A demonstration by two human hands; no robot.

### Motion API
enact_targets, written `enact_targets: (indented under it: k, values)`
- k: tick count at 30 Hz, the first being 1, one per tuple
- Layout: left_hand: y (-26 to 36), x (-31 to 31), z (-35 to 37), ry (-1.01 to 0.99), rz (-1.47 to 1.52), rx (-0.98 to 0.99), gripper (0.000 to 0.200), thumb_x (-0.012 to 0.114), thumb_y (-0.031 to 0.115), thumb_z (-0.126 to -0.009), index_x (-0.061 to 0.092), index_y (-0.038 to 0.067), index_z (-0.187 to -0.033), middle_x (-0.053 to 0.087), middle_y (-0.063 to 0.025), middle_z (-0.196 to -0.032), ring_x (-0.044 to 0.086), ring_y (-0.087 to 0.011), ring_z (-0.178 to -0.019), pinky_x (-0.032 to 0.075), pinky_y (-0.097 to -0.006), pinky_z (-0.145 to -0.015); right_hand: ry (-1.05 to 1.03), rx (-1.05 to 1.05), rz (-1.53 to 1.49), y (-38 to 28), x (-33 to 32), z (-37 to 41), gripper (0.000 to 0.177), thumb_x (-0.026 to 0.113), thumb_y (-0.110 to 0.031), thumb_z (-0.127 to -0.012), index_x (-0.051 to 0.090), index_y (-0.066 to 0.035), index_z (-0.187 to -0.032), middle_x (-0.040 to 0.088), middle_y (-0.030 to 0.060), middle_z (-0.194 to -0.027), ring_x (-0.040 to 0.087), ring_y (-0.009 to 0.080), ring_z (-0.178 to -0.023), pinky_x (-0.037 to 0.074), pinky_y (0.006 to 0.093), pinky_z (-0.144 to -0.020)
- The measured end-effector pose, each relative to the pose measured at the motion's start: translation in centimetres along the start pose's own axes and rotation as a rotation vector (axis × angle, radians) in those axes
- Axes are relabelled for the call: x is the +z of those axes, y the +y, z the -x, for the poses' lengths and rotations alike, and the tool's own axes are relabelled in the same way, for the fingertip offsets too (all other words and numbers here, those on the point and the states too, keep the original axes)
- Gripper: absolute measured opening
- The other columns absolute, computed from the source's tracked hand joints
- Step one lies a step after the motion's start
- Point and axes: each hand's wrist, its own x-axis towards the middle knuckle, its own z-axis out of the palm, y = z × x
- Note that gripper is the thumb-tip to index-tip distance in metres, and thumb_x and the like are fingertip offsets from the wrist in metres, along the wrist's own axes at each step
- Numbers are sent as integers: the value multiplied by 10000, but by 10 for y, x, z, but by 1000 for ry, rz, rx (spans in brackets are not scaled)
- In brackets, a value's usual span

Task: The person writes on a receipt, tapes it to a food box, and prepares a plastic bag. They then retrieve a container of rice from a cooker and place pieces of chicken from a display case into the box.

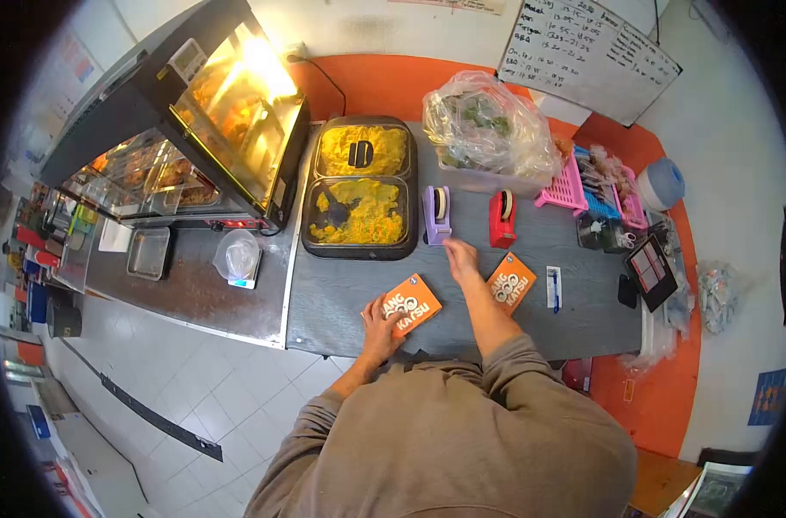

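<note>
My left hand (381,328) rests on the left side of an orange box (410,306) with white lettering, its fingers spread over the edge. Up near the front of a purple tape dispenser (437,216) is my right hand (460,258), its fingers close together at the dispenser's front end; whether a piece of tape is between them is too small to tell. A second orange box (511,282) lies to the right of my right forearm. Behind it stands a red tape dispenser (502,219).
A black two-part tray (358,252) of yellow food stands behind the left box. Further left are a lit glass food warmer (237,112) and a scale (244,274). Toward the right lie a blue pen (555,289), pink baskets (567,188) and a tablet (650,272).
</note>
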Motion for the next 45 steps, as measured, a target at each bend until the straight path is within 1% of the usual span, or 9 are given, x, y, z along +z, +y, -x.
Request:
enact_targets:
  k: [4,8,15,23,26,29,35,43,45]
  values:
    - [12,-6,-4,-33,-50,-58,657,829,96,-536,671,252,-1155,319,-209,-1453,299,-434,-1295,281,-553,-1078,236,-307,1233,-9,2,-6,170,642,-77,-791,720,54,-865,700,75,-745,681,266,-681,544,418,-666]
    - [15,-17,-13,-76,-80,-103,681,823,140,-572,642,299,-1209,315,-206,-1453,294,-447,-1289,331,-569,-1045,98,322,132,-29,9,24,143,683,-146,-850,692,-4,-867,645,49,-691,647,168,-615,502,306,-522]
    - [10,-16,-16,-20,-109,-165,684,807,146,-594,621,289,-1236,297,-202,-1436,290,-451,-1265,366,-559,-1011,-209,718,456,-25,29,173,281,772,-296,-821,640,-67,-725,540,-10,-594,467,88,-437,379,276,-405]
    - [-3,-27,-36,-87,-19,-130,682,790,117,-616,599,219,-1263,450,-183,-1340,409,-379,-1207,411,-481,-992,-368,192,806,7,-3,166,390,749,-357,-847,666,3,-724,605,42,-603,542,105,-436,399,251,-379]
    - [-8,-29,-49,-340,769,-436,691,785,109,-671,528,109,-1312,652,-71,-1032,618,-127,-803,526,-253,-706,-261,-76,1125,-25,4,172,339,718,-321,-877,654,13,-881,658,73,-710,574,140,-459,454,267,-396]
    - [32,-35,-60,-380,931,-643,714,795,108,-666,515,116,-1323,649,-77,-1048,624,-138,-785,528,-251,-672,-16,7,519,-36,5,190,380,694,-315,-889,598,-31,-1121,664,141,-901,642,197,-539,523,271,-464]
    - [125,32,-103,-322,314,66,731,853,469,-622,632,169,-1251,427,-234,-1383,254,-415,-1335,236,-473,-1103,239,-282,663,-87,-78,168,528,535,-283,-950,412,28,-1358,593,194,-1173,611,268,-1038,474,383,-915]
    - [119,160,-172,-371,491,-124,886,817,383,-731,378,63,-1431,457,-182,-1397,427,-280,-1313,357,-489,-1075,267,164,348,-98,-151,121,622,511,-520,-948,448,-80,-1383,587,97,-1261,557,214,-1147,414,348,-1000]
    - [137,107,-174,-954,1107,-572,808,772,259,-805,321,38,-1437,471,-139,-1400,479,-246,-1282,430,-432,-1041,185,169,409,-75,-151,120,601,495,-477,-973,414,-55,-1393,568,125,-1275,551,212,-1133,414,344,-1002]
